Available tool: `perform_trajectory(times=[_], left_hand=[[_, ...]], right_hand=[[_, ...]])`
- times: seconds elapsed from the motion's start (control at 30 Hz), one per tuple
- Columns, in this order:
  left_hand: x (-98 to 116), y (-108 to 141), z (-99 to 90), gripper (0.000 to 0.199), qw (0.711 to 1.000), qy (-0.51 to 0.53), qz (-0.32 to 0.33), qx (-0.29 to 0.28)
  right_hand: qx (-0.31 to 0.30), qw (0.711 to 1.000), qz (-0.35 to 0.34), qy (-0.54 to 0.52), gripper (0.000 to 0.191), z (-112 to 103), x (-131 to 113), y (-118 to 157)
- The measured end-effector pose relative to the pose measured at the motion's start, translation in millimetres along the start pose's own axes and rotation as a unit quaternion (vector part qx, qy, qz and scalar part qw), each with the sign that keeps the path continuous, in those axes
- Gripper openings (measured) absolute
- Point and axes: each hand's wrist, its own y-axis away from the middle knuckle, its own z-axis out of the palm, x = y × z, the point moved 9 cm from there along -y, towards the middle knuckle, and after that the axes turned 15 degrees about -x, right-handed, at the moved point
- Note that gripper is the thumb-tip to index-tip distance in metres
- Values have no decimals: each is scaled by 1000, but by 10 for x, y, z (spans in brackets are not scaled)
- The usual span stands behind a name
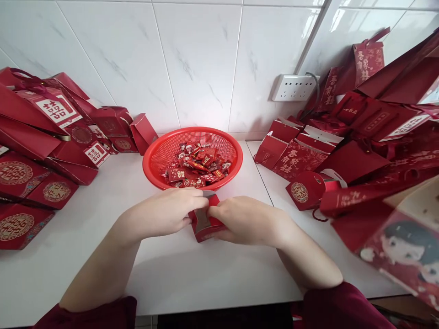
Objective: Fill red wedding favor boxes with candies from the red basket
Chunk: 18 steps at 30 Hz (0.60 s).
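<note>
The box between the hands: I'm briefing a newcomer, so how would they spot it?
Find the round red basket on the white table. In front of it, between the left hand and right hand, sits the open red box. Unlike the boxes piled at both sides, it alone is being handled.

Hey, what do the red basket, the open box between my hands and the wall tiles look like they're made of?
Red basket: probably glossy moulded plastic, going by its smooth rim and evenly perforated wall.
Open red box: likely thin card, fairly matt, with flat panels and thin edges.
Wall tiles: perhaps glazed ceramic, glossy, with bright reflections.
</note>
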Motion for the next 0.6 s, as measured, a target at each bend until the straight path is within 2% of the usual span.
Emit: perform_trajectory(times=[0.1, 0.2, 0.3, 0.43, 0.5, 0.6], left_hand=[[29, 6, -17, 25, 1000, -23, 9, 15], [25, 46, -69, 34, 998, -33, 8, 53], [49, 68, -37, 41, 998, 3, 40, 45], [125, 98, -8, 43, 995, 48, 85, 36], [135, 101, -1, 40, 996, 47, 69, 34], [138, 92, 6, 32, 999, 22, 30, 36]], right_hand=[[5, 1000, 3, -20, 33, -64, 13, 0], [4, 999, -12, 36, 44, -74, -7, 3], [-5, 993, 13, 114, 35, -46, 48, 1], [26, 996, 73, 36, 25, -130, 211, 50], [36, 995, 91, -1, 22, -170, 269, 94], [41, 994, 101, 3, 12, -220, 343, 173]])
